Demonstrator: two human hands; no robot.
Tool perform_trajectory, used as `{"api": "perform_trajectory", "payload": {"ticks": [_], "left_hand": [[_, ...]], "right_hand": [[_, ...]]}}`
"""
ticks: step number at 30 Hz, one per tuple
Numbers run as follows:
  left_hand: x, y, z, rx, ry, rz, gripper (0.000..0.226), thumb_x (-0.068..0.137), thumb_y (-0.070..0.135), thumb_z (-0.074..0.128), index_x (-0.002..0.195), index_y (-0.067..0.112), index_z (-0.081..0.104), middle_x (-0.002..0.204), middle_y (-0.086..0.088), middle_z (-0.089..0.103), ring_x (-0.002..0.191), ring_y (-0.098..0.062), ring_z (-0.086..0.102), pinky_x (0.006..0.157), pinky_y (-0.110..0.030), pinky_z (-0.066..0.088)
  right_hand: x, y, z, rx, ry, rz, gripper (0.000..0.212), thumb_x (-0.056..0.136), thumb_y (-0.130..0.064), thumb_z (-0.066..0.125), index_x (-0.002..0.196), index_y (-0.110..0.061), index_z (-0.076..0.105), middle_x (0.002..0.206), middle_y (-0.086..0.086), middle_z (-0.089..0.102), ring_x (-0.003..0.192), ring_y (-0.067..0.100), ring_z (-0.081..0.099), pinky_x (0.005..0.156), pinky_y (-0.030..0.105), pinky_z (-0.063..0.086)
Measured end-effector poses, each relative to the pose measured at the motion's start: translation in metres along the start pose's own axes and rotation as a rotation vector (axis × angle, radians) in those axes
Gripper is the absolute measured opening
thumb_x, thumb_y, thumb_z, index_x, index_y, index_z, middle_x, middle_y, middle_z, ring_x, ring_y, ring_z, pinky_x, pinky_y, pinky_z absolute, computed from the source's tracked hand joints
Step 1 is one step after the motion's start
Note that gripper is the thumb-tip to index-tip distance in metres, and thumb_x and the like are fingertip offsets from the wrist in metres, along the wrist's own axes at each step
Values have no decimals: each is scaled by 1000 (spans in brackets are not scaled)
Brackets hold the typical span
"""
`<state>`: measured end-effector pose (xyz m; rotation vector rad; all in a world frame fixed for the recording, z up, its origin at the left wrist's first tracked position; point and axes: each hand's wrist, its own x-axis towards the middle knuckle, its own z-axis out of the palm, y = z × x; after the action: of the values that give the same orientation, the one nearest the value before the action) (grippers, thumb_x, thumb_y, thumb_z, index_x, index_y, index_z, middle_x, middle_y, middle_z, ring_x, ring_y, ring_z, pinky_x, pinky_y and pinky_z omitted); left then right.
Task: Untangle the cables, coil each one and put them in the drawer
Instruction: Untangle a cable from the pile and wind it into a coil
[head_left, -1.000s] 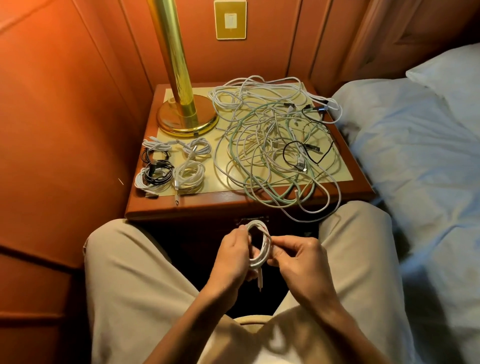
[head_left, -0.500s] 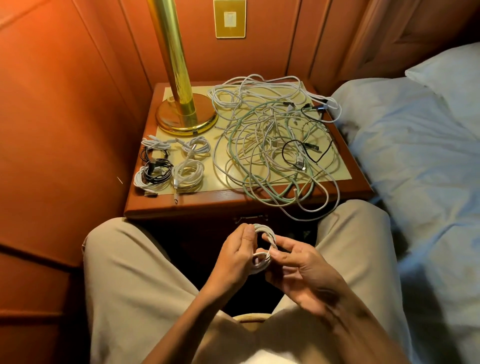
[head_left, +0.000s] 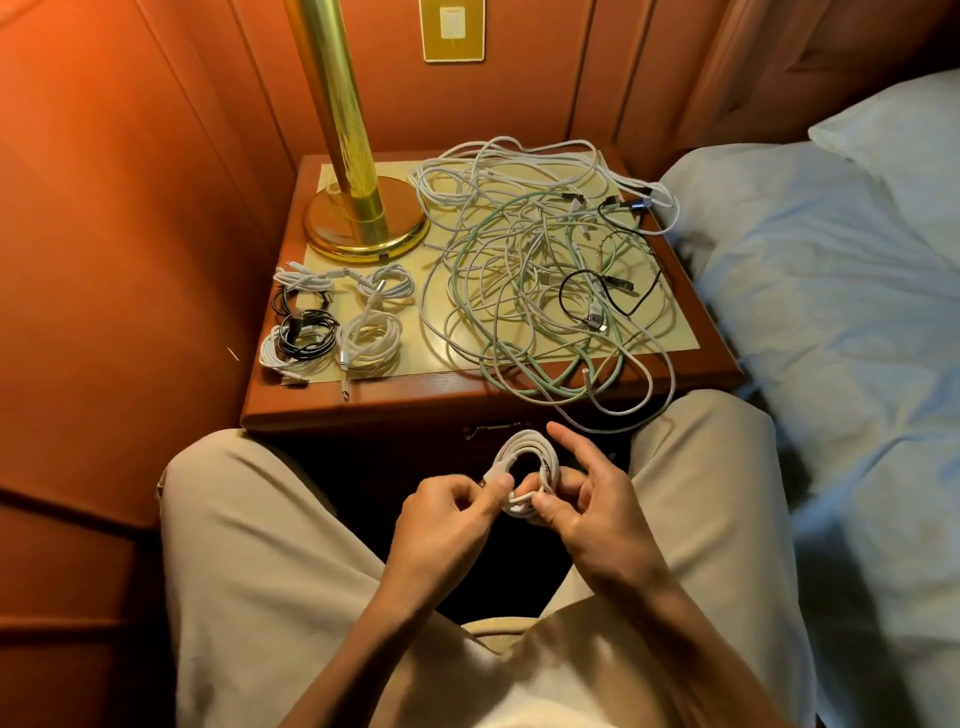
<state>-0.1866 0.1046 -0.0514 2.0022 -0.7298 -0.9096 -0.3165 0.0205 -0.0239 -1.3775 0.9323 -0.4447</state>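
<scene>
Pinching the plug end of a white cable coil (head_left: 527, 475) between thumb and curled fingers, the left hand (head_left: 447, 514) seems to be tucking that end through or around the loops, while the right hand (head_left: 587, 499) grips the near side of the same coil with thumb and lower fingers, its index finger lifted free and pointing up. The coil hangs in the air above the lap, in front of the nightstand, clear of the surface (head_left: 670, 332). On that surface a big tangle of white, pale green and black cables (head_left: 540, 280) covers the right half, with several loops drooping over the front edge just above the hands; a small group of finished coils (head_left: 337, 322) lies at the left front, near the brass lamp base (head_left: 363, 228). The drawer handle (head_left: 491, 430) shows just behind the held coil, and the drawer looks closed. Judging from this, the main risk is the coil springing open: if the plug end is only loosely tucked, or the right hand eases its grip before the wrap is tight, the stiff loops could unwind. A second risk is the overhanging loops catching a finger or the drawer when it is pulled, dragging the tangle off the edge.
</scene>
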Motion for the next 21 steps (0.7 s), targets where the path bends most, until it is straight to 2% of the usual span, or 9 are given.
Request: {"api": "perform_trajectory", "payload": {"ticks": [2,5,7,10,12,16,18,21], "left_hand": [[-2,0,-1,-102,-148,-50,43,95,45,58,70,12,70,53,5,56,50,-8,49,57,-28,40],[-1,-4,-5,-130,-175,-57,34,97,32,60,72,12,73,57,2,60,51,-10,50,55,-25,40],[1,-9,-6,-8,-124,1,32,95,30,61,70,16,73,59,1,64,51,-13,55,56,-27,42],[0,-13,-5,225,-36,127,29,92,29,62,64,27,66,60,10,64,59,-4,59,56,-20,40],[-1,-13,-3,282,-36,197,24,92,29,61,70,28,68,65,14,64,64,-1,60,56,-18,40],[2,-20,-4,291,-41,251,20,93,35,56,81,26,70,73,13,67,69,-4,62,63,-31,51],[2,-23,-4,299,-51,275,21,93,36,55,81,24,68,72,12,66,68,-5,60,62,-33,50],[1,-25,-4,356,-52,339,20,95,33,55,81,22,63,73,11,62,67,-6,56,59,-26,42]], "right_hand": [[-1,3,1,10,-6,6,65,92,10,57,146,-23,40,98,3,76,98,13,72,85,24,57],[2,8,3,152,-15,106,59,88,14,59,138,-17,49,94,10,76,95,24,73,83,35,60],[4,8,3,218,-40,191,53,86,7,65,131,-18,52,91,12,76,94,26,73,81,37,60],[7,11,2,201,-139,270,47,85,-17,73,126,-24,52,94,14,76,96,25,73,80,34,59],[8,15,2,184,-133,292,34,92,-15,68,124,-18,56,93,15,76,94,26,73,79,35,59],[9,23,2,211,-95,311,19,97,-6,58,114,-3,66,89,18,75,84,24,73,76,34,60],[9,24,2,211,-97,323,17,97,-3,56,109,-3,68,88,19,75,82,24,73,72,33,59],[10,27,4,173,-131,332,20,96,-2,55,109,-6,69,90,17,75,84,24,73,73,35,59]]}}
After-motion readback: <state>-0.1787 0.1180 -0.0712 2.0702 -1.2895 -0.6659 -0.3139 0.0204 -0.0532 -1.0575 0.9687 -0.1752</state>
